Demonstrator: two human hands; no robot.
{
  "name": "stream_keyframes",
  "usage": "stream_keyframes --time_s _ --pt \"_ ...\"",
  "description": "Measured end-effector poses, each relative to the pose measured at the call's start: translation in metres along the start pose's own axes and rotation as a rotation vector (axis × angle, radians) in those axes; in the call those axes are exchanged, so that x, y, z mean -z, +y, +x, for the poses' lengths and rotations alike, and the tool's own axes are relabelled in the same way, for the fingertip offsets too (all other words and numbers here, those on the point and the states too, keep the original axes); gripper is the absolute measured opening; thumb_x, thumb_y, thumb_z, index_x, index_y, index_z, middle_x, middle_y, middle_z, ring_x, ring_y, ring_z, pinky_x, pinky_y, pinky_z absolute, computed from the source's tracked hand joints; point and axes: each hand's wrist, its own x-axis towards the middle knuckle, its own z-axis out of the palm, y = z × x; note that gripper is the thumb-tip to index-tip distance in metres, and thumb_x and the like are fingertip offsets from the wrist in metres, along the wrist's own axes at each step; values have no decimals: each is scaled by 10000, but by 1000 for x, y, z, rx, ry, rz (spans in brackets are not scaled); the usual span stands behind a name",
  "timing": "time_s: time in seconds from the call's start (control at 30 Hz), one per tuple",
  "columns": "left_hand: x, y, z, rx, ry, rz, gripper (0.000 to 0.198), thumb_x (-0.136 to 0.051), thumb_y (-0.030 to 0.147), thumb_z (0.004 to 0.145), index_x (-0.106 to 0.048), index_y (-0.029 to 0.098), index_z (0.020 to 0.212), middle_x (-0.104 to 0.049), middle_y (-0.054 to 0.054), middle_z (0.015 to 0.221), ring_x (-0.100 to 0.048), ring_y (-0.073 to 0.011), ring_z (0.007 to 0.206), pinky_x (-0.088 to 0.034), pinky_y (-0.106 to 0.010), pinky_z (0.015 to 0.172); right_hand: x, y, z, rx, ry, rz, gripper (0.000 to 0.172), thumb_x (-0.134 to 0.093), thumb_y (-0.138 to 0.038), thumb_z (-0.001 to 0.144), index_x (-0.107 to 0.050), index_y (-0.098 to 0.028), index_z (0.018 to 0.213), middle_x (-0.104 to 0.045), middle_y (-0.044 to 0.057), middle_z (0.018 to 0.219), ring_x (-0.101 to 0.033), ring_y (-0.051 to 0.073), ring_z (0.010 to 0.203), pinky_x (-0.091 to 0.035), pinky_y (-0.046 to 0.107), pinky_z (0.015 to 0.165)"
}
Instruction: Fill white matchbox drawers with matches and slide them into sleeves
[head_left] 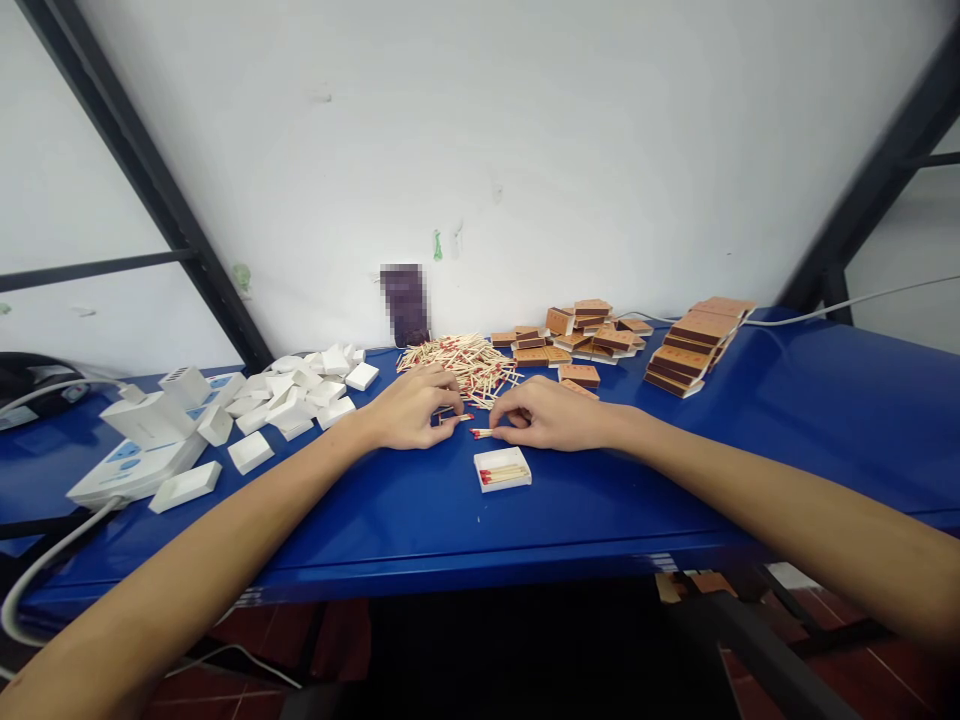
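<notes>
My left hand (421, 408) pinches matches (459, 418) with red heads between thumb and fingers, at the near edge of the match pile (469, 365). Opposite it, my right hand (541, 412) holds a few matches (481, 433) together, their red heads pointing left. Just below both hands lies a white matchbox tray (504, 484), open side up, with several matches lying along its near side, red heads to the left. Neither hand touches this tray.
White empty trays (289, 395) lie heaped on the left beside a white power strip (135, 470) with plugged-in adapters. Brown matchbox sleeves (592, 335) are piled at the back right, near a leaning stack of sleeves (694, 345). The blue table (600, 510) meets the wall behind.
</notes>
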Motion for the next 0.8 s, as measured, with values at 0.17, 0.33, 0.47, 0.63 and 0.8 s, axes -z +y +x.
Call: stream_keyframes --time_s 0.17,0.33,0.47,0.63,0.8 --pt "2 3 1 11 -12 -39 178 -543 208 826 -704 178 894 -644 -55 937 -561 -204 909 -405 -338 839 4 4 -1 -17 -21 -2 163 -615 -291 866 -724 -175 831 -538 -34 582 -460 88 516 -282 239 543" --pt "2 6 1 -2 -2 -78 196 -535 167 812 -707 187 906 -637 -52 939 -557 -197 910 -411 -332 847 5 9 -2 -12 -23 13 151 -601 -273 859 -719 -179 848 -546 -33 588 -452 88 520 -270 239 543" --pt "1 7 1 -5 -2 -110 210 -530 153 822 -715 195 911 -633 -51 956 -553 -194 918 -418 -329 853 4 10 -2 -9 -26 19 146 -597 -268 860 -719 -188 853 -541 -37 590 -456 87 518 -274 233 537" --pt "0 7 2 -14 5 -135 211 -532 149 840 -725 204 906 -625 -49 967 -549 -192 933 -422 -327 858 4 9 -1 -1 -26 26 161 -593 -283 878 -724 -190 875 -535 -41 585 -453 85 513 -280 230 538" --pt "-1 6 3 -28 3 -116 213 -530 151 879 -730 208 927 -622 -43 926 -552 -182 904 -414 -315 827 4 6 -1 19 -25 19 183 -591 -291 891 -739 -185 875 -526 -40 571 -444 88 510 -289 238 554"
